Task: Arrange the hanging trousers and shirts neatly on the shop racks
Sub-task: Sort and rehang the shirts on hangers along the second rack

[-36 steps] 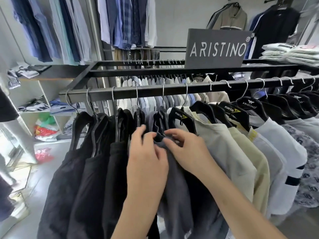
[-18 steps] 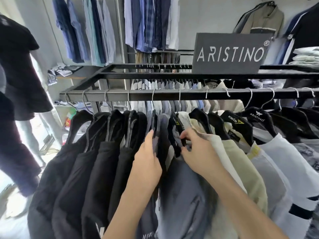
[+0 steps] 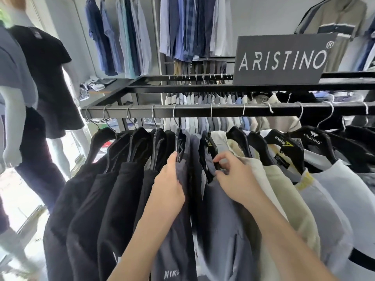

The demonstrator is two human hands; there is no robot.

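A black rack rail [image 3: 194,113] carries a row of garments on black hangers. Several black garments [image 3: 105,191] hang at the left, grey-blue ones [image 3: 223,220] in the middle, cream and white shirts [image 3: 288,199] at the right. My left hand [image 3: 169,186] lies against a grey-blue garment with a white logo [image 3: 172,260], its fingers hidden behind the cloth by a hanger. My right hand [image 3: 233,177] pinches the collar of the neighbouring grey-blue garment at its black hanger [image 3: 210,147].
A grey ARISTINO sign [image 3: 282,59] stands on the rack's top. A second rail behind [image 3: 203,89] holds light shirts. Blue shirts [image 3: 190,27] hang on the wall. Mannequins in dark clothes [image 3: 40,88] stand at the left near a bright doorway.
The view has moved closer to the rack and turned left. My hands, which were together on one grey garment, have parted: the left is on the logo garment, the right at the neighbouring collar.
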